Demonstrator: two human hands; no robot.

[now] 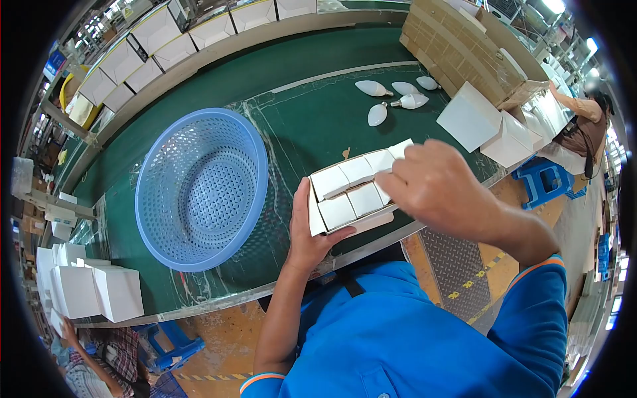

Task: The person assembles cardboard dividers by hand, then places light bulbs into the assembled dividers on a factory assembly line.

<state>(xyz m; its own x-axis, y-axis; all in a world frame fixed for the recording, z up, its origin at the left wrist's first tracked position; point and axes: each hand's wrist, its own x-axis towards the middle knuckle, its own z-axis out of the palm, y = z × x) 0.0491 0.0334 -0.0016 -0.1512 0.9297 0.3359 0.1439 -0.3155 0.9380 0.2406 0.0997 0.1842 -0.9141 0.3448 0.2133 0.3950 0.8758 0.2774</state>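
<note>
My left hand (pixel 306 232) is closed around the left end of an open white carton (pixel 371 222), thumb along the near side and fingers on the far side. Small white boxes (pixel 336 211) stand in two rows inside it. Over the carton's right end is my right hand (pixel 431 182), its fingers curled down at the small boxes there. Those fingertips are partly hidden, and what they grip cannot be made out. Beyond the carton, several white candle-shaped light bulbs (pixel 377 114) lie loose on the green work surface (pixel 312 119).
A blue perforated basket (pixel 202 189) stands left of the carton. At right are a large cardboard box (pixel 464 50) and white cartons (pixel 471 118); more white cartons (pixel 118 292) stand at left. Other people (pixel 584 129) sit at both ends. White boxes line the far ledge.
</note>
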